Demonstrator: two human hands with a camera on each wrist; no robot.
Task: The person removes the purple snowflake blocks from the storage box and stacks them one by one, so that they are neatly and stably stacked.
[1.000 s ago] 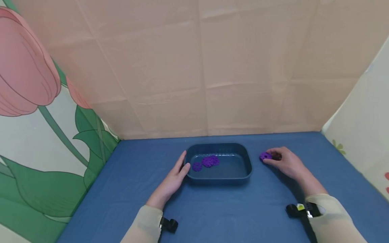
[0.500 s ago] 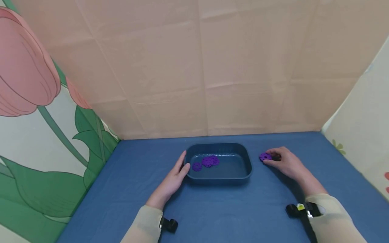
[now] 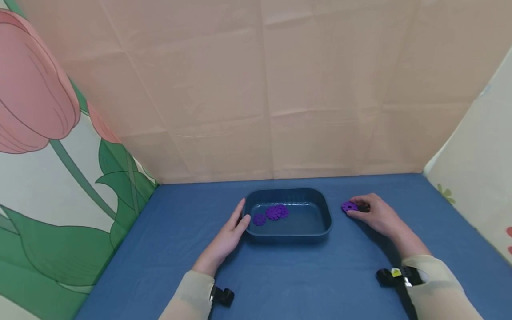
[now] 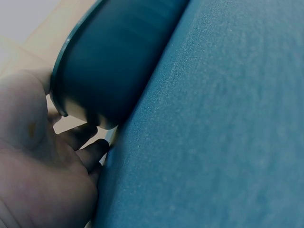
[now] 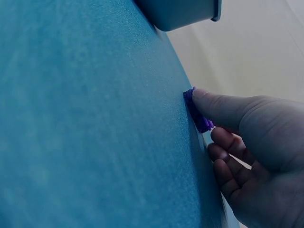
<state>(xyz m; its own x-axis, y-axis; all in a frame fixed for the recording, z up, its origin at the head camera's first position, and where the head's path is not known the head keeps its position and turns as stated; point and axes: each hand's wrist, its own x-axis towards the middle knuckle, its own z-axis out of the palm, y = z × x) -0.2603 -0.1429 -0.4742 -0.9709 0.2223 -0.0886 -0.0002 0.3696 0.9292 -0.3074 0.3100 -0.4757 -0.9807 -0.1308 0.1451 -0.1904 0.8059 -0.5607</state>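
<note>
A dark blue rectangular tray [image 3: 290,231] sits on the table, holding several purple notched plastic discs [image 3: 276,212] near its left end. One more disc [image 3: 259,219] lies apart at their lower left. My left hand [image 3: 224,242] rests against the tray's left end, thumb at the near corner of the rim; in the left wrist view its fingers [image 4: 78,136] touch the outer wall. To the right of the tray, my right hand [image 3: 378,215] pinches a purple notched disc [image 3: 349,206] between thumb and fingers. That piece looks thick edge-on in the right wrist view, close against the blue cloth.
Blue cloth [image 3: 296,280] covers the table. A beige sheet [image 3: 264,89] rises behind it, with a flower-painted wall [image 3: 40,186] on the left and a pale wall [image 3: 480,169] on the right. Each sleeve carries a small black wrist camera [image 3: 223,297].
</note>
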